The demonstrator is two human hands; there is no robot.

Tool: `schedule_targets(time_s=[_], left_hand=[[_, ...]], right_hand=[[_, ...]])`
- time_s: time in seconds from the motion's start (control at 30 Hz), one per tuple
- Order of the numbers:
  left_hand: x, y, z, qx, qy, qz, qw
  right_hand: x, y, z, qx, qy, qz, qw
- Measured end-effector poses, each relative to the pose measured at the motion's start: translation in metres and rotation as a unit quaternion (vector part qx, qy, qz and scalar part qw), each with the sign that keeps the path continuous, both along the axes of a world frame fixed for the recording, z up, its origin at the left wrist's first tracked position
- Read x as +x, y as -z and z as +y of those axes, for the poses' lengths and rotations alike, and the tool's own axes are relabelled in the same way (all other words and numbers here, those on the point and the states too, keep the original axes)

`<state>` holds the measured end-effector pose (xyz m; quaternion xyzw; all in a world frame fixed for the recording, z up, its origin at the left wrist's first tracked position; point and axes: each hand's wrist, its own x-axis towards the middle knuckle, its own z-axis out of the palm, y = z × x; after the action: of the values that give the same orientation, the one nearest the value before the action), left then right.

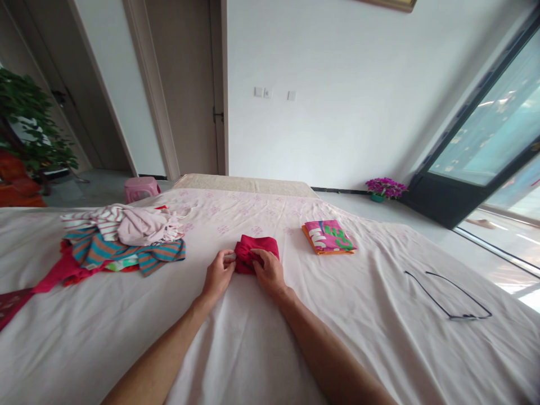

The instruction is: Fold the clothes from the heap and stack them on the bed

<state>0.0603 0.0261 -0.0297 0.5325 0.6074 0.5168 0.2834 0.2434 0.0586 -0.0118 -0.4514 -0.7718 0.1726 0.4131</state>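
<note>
A small folded red garment (264,245) lies on the pale bed sheet in the middle of the head view. Its exact kind cannot be made out. My left hand (220,274) pinches its left edge between thumb and fingers. On the near right part of the cloth, my right hand (270,272) has its thumb and fingers bent onto the fabric, gripping a fold. To the right sits a neatly folded pink garment (329,235) with white and green print, on top of an orange layer.
At left is a loose pile of clothes (143,225), striped, pink and red. Black-framed glasses (464,316) rest on the sheet (358,337) at right. Beyond the bed stand a pink stool (142,188), purple flowers (386,188) and a leafy plant (36,126).
</note>
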Motion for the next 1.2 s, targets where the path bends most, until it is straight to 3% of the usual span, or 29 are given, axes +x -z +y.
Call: schedule_targets(time_s=[0.77, 0.97, 1.2], left_hand=[[-0.002, -0.005, -0.003, -0.006, -0.025, 0.040, 0.999], [0.000, -0.011, -0.008, 0.077, -0.072, 0.023, 0.994], [0.009, -0.027, -0.021, 0.165, 0.019, 0.158, 0.973]], right_hand=[[0.000, -0.007, -0.005, 0.005, -0.028, -0.075, 0.997], [0.000, -0.004, -0.005, 0.014, -0.030, -0.084, 0.996], [0.000, -0.010, -0.010, 0.019, -0.050, -0.079, 0.995]])
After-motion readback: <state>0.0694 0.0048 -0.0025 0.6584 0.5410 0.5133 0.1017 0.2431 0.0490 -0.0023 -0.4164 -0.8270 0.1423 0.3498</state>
